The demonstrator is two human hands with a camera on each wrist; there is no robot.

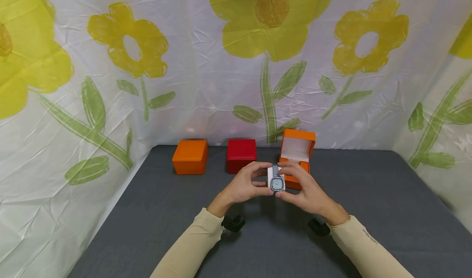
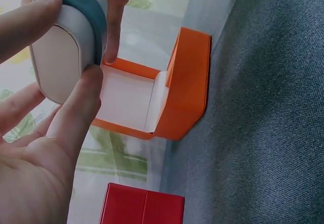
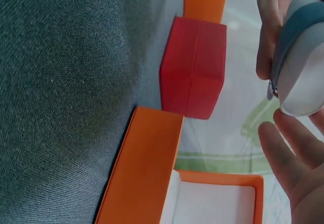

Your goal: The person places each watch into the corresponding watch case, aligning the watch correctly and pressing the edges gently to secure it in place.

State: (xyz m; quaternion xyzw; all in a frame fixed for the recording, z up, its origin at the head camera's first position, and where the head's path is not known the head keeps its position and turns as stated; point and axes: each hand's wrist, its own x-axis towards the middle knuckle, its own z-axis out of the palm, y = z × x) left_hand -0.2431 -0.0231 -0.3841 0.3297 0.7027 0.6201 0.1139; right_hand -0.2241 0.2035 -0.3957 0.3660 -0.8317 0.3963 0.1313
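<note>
A wristwatch [image 1: 277,183] with a square pale dial and a blue-grey strap [image 2: 91,11] is wrapped around a white watch cushion [image 2: 54,64]. It is held up above the table, in front of the open orange box [image 1: 299,135]. My left hand [image 1: 245,183] grips the cushion from the left between thumb and fingers. On the other side, my right hand [image 1: 307,187] holds it too, thumb at the lower edge and fingertips at the top by the strap. The box's lid stands up, showing a white lining; the hands partly hide its base.
A closed red box [image 1: 241,155] stands left of the open box, and a closed orange box [image 1: 190,157] stands farther left. All three sit near the back of the dark grey table [image 1: 147,229]. Behind hangs a white curtain [image 1: 195,85] with yellow flowers.
</note>
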